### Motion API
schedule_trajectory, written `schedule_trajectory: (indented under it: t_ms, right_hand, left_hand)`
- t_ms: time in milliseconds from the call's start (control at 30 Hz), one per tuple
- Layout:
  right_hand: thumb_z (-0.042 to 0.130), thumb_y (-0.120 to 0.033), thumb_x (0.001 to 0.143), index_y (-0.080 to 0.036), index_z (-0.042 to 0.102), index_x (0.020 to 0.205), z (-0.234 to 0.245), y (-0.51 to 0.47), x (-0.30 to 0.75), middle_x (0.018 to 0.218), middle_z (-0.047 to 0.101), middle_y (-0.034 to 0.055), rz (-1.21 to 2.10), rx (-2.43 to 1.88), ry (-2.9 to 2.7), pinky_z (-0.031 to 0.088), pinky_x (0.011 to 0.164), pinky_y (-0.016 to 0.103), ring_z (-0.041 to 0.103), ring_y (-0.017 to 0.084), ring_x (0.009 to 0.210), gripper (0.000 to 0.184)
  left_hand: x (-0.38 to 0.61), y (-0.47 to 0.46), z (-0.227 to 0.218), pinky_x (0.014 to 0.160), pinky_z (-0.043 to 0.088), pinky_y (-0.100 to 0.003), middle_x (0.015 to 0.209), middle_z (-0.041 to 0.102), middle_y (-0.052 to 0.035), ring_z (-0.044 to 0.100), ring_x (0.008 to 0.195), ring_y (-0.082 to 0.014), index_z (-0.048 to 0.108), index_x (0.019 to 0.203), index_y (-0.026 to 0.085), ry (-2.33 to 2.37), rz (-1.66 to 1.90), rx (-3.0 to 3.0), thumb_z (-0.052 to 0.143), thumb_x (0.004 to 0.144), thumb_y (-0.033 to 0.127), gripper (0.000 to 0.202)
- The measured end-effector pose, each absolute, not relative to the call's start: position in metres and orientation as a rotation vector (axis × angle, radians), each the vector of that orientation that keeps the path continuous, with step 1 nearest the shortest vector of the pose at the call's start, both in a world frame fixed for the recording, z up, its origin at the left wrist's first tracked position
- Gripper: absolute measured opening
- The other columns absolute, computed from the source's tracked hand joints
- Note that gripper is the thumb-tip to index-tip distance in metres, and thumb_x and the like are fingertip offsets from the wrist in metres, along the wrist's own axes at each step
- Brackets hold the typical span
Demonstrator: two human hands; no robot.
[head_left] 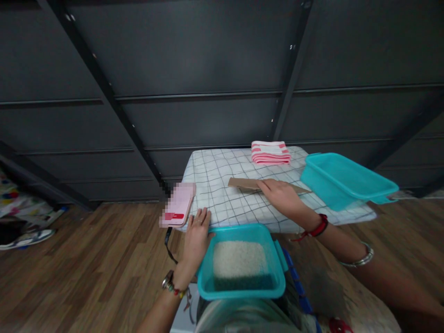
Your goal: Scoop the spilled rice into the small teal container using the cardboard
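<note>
**A hand grips a cardboard piece above a checked table, near a bin of rice**

A dark panelled wall fills the background. Before it stands a table under a white checked cloth. At its right end sits a teal bin. A second one, the rice bin, is at the table's near edge, close to the person's body; its support is hidden. White grains, apparently rice, cover its floor.

The left hand lies with fingers extended and close together at the cloth's edge, thumb by the bin's rim; it grasps nothing that I can see. The right hand is closed, pinching the cardboard along its upper edge, over the middle of the table.

A folded pink-and-white towel lies towards the back, and a pink phone near the left hand.

The cardboard should be light and fairly stiff, able to crease, not slippery; its long edge seems the natural hold. The rice bin is probably weightier, best lifted by both rims.

I can read no brand or label; the phone's red patch is blurred.
</note>
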State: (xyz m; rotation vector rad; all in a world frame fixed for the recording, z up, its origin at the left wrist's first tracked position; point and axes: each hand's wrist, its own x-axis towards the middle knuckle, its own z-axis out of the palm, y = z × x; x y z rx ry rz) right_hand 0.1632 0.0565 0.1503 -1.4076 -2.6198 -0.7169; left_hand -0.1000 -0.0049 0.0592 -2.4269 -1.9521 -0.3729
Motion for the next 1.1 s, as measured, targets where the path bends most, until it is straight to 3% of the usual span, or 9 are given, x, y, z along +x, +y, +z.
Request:
schedule_trajectory:
  t_ms: [133, 267, 500, 767, 933, 1100]
  right_hand:
    - [0.042, -0.003, 0.084, -0.01, 0.063, 0.104, 0.152, 0.063, 0.17, 0.098, 0.07, 0.0144, -0.567, -1.401, -2.715, 0.051, 0.073, 0.034, 0.066, 0.023, 0.084, 0.03]
    - [0.043, -0.001, 0.081, -0.015, 0.065, 0.104, 0.154, 0.042, 0.181, 0.096, 0.071, 0.0102, -0.462, -1.084, -2.736, 0.052, 0.075, 0.032, 0.067, 0.02, 0.085, 0.035]
    - [0.035, -0.002, 0.085, -0.016, 0.066, 0.101, 0.164, -0.017, 0.207, 0.085, 0.072, 0.0071, -0.533, -0.677, -2.7, 0.053, 0.069, 0.027, 0.066, 0.016, 0.076, 0.038]
    - [0.033, -0.013, 0.093, -0.02, 0.067, 0.098, 0.167, -0.004, 0.21, 0.089, 0.072, 0.0049, -0.26, -0.965, -2.595, 0.055, 0.071, 0.027, 0.067, 0.016, 0.079, 0.035]
    - [0.032, -0.005, 0.089, -0.017, 0.066, 0.101, 0.162, -0.012, 0.203, 0.094, 0.072, 0.007, -0.484, -0.632, -2.681, 0.052, 0.088, 0.033, 0.065, 0.017, 0.09, 0.039]
    - [0.037, -0.004, 0.089, -0.022, 0.064, 0.111, 0.162, -0.027, 0.218, 0.099, 0.072, 0.0048, -0.387, -0.581, -2.671, 0.04, 0.105, 0.039, 0.064, 0.016, 0.098, 0.039]
  left_hand:
    - [-0.099, -0.005, 0.062, 0.108, 0.032, -0.05, 0.139, 0.047, -0.0172, 0.038, 0.133, -0.0278, 0.047, 0.13, 0.014, -1.98, -0.359, -2.433, 0.056, 0.076, 0.006, 0.055]
    - [-0.099, -0.006, 0.063, 0.108, 0.032, -0.05, 0.14, 0.046, -0.0155, 0.038, 0.133, -0.0272, 0.047, 0.13, 0.017, -1.964, -0.391, -2.439, 0.055, 0.076, 0.006, 0.056]
    - [-0.098, -0.007, 0.063, 0.108, 0.032, -0.05, 0.14, 0.046, -0.0159, 0.038, 0.133, -0.0273, 0.047, 0.13, 0.014, -2.0, -0.39, -2.448, 0.053, 0.076, 0.006, 0.055]
    - [-0.096, -0.006, 0.064, 0.108, 0.033, -0.049, 0.14, 0.046, -0.0167, 0.038, 0.133, -0.0268, 0.047, 0.13, 0.014, -2.003, -0.359, -2.427, 0.053, 0.075, 0.004, 0.056]
    - [-0.097, -0.006, 0.066, 0.107, 0.033, -0.05, 0.14, 0.045, -0.0172, 0.037, 0.133, -0.0272, 0.046, 0.13, 0.011, -1.996, -0.293, -2.448, 0.051, 0.077, 0.005, 0.054]
    - [-0.096, -0.006, 0.062, 0.107, 0.033, -0.048, 0.139, 0.048, -0.0149, 0.039, 0.133, -0.0256, 0.046, 0.129, 0.014, -1.962, -0.329, -2.405, 0.047, 0.076, 0.002, 0.055]
